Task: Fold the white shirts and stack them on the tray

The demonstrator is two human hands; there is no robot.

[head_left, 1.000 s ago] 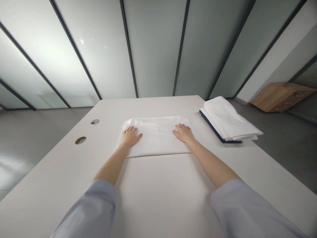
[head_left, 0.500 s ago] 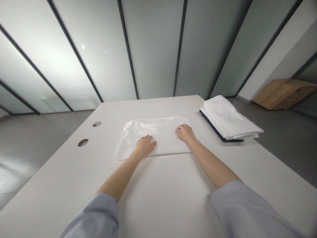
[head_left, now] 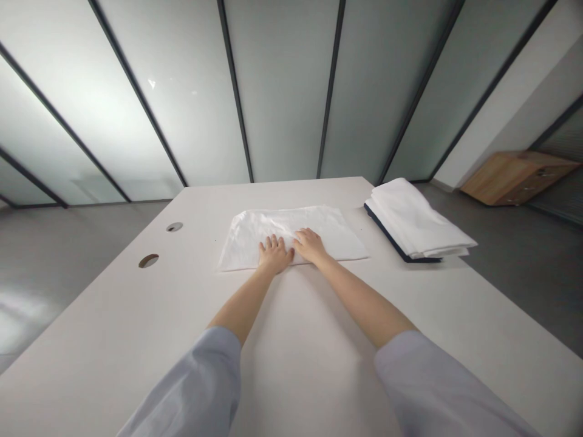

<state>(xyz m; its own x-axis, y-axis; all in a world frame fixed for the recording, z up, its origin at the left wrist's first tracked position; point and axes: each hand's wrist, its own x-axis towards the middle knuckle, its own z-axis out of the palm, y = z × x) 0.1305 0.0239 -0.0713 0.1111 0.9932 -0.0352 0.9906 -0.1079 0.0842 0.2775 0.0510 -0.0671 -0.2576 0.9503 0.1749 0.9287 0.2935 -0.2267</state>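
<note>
A flat, folded white item with a shiny, film-like surface (head_left: 339,233) lies across the middle of the white table (head_left: 291,340); I cannot tell whether it is fabric in a clear bag or a sheet of plastic. My left hand (head_left: 276,255) rests on its near edge, fingers spread and palm down. Close beside it, my right hand (head_left: 310,244) lies on the same item with its fingers stretched out and a little bent. Nothing shows gripped in either hand.
At the table's right edge sits a stack of folded white cloth (head_left: 414,218) over a dark blue layer (head_left: 387,233). Two round holes (head_left: 149,260) pierce the tabletop on the left. Frosted glass panels (head_left: 277,91) stand behind, and a wooden cabinet (head_left: 519,176) is far right.
Both hands have moved toward each other at the item's middle. The white item has shifted a little away from me, and its near edge now shows out to the right corner.
</note>
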